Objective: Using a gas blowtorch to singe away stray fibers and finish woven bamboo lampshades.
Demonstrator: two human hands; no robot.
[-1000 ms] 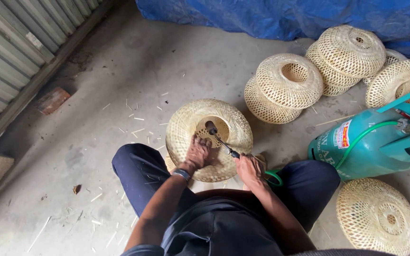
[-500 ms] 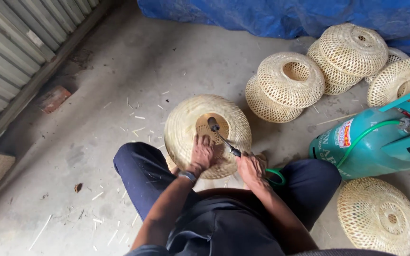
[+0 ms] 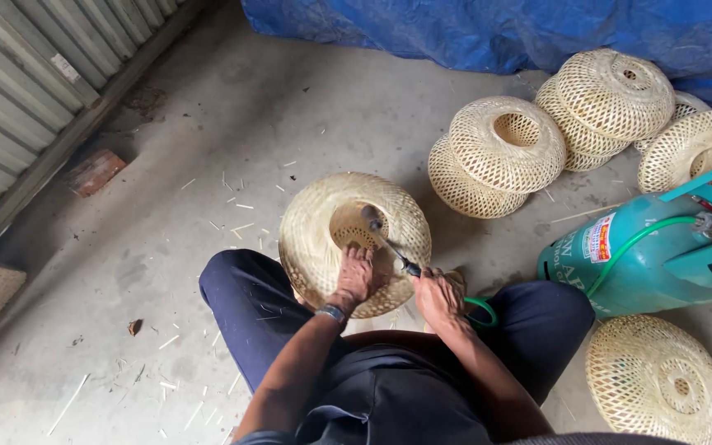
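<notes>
Person's sitting on the concrete floor (image 3: pixel 306 107) with a woven bamboo basket (image 3: pixel 354 241) propped between the knees, opening facing up. Left hand (image 3: pixel 356 276) is pressed flat-ish on the near rim, fingers curled over the weave to steady it. Right hand (image 3: pixel 438 295) is closed around the handle of a small gas torch (image 3: pixel 389 243), whose metal nozzle points down into the basket's opening. A green hose (image 3: pixel 481 306) loops from under that hand toward the teal gas cylinder (image 3: pixel 653 247) lying on its side just to the right. I can't make out a flame.

Progress-wise, my guess is it's somewhere in the middle of the batch: four or five similar baskets (image 3: pixel 504 152) sit stacked near the blue tarp (image 3: pixel 488 33), and one more (image 3: pixel 657 379) lies by the right knee. Can't tell which of those are already treated, they all look the same pale straw colour. Bits of bamboo splinter (image 3: pixel 245 206) are scattered around.
</notes>
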